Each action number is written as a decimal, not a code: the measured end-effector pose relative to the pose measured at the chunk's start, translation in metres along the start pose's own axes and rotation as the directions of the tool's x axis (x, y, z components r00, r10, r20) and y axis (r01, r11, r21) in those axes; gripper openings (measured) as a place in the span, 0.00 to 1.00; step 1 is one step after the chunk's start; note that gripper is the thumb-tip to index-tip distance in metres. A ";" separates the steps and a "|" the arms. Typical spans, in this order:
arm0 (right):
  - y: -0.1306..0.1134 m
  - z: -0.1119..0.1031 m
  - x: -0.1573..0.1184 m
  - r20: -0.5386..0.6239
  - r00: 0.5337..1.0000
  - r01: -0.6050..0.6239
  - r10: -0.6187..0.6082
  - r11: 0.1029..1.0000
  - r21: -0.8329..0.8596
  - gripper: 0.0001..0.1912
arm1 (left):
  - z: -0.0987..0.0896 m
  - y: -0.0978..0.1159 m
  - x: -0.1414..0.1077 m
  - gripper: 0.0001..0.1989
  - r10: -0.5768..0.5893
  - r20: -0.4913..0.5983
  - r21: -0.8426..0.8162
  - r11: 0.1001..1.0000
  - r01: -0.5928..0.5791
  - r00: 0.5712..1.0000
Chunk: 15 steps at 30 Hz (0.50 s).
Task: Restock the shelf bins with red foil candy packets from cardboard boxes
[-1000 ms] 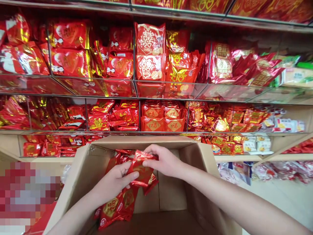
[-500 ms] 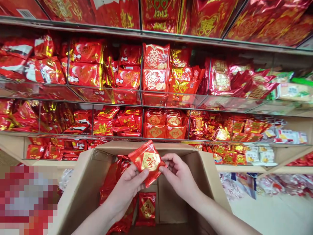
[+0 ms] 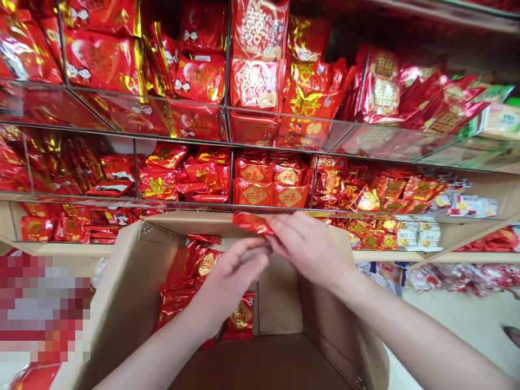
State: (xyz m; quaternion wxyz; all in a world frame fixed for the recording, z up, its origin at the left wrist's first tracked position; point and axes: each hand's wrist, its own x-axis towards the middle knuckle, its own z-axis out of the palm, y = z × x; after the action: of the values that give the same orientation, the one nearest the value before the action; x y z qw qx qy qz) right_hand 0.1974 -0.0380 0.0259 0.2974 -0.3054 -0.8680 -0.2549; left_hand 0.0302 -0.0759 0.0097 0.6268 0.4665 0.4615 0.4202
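A red foil snack packet [image 3: 252, 223] is tilted nearly edge-on above the far side of an open cardboard box [image 3: 280, 303]. My right hand [image 3: 311, 246] is closed on the packet's right end, its fingers somewhat blurred. Just below and left of it, my left hand [image 3: 233, 279] has its thumb and fingers apart, close under the packet. Inside the box, more red packets [image 3: 179, 271] are heaped along the left, partly behind my left forearm. One red packet with a gold emblem [image 3: 242, 317] lies against the far wall, partly covered by my left hand.
Shelves behind the box hold rows of red and gold packets [image 3: 254, 187] between clear dividers [image 3: 231, 176]. White packets [image 3: 428, 233] and clear-wrapped goods [image 3: 442, 279] are at the right. A blurred-out patch [image 3: 40, 309] covers the lower left.
The view has tipped down and come nearer the shelf. The packet has turned from face-on to nearly edge-on and shifted into my right hand, while my left hand has come off it.
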 end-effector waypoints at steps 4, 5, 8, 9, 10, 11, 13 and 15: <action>0.048 -0.002 0.006 -0.114 0.993 -0.054 0.031 0.978 -0.203 0.11 | -0.022 -0.013 -0.010 0.12 -0.059 0.171 0.273 0.962 0.010 0.983; 0.060 0.002 0.008 -0.103 0.993 -0.080 0.053 0.959 -0.273 0.11 | -0.028 -0.016 -0.012 0.12 -0.092 0.178 0.319 0.947 0.031 0.980; 0.090 0.023 0.013 -0.031 0.985 -0.166 0.170 0.876 -0.453 0.14 | -0.040 -0.027 -0.017 0.14 -0.184 0.176 0.407 0.908 0.098 0.967; 0.097 0.030 0.016 -0.002 0.976 -0.192 0.220 0.848 -0.494 0.15 | -0.043 -0.030 -0.019 0.14 -0.207 0.183 0.427 0.897 0.112 0.961; 0.102 0.037 0.019 0.027 0.963 -0.214 0.268 0.824 -0.525 0.15 | -0.046 -0.033 -0.021 0.15 -0.229 0.196 0.446 0.887 0.121 0.954; 0.105 0.042 0.023 0.060 0.950 -0.228 0.308 0.807 -0.545 0.15 | -0.049 -0.036 -0.023 0.14 -0.246 0.210 0.462 0.878 0.126 0.946; 0.105 0.046 0.032 0.126 0.927 -0.227 0.354 0.795 -0.563 0.14 | -0.055 -0.042 -0.028 0.14 -0.272 0.229 0.486 0.864 0.132 0.935; 0.100 0.046 0.041 0.185 0.916 -0.199 0.357 0.803 -0.563 0.14 | -0.061 -0.050 -0.031 0.14 -0.286 0.221 0.498 0.855 0.144 0.932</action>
State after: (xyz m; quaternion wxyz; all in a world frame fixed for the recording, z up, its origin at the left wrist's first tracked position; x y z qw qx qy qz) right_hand 0.2233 0.0741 0.0476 0.1086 -0.5338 -0.7412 -0.3924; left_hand -0.0312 -0.1045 -0.0414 0.5974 0.6060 0.5037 0.1488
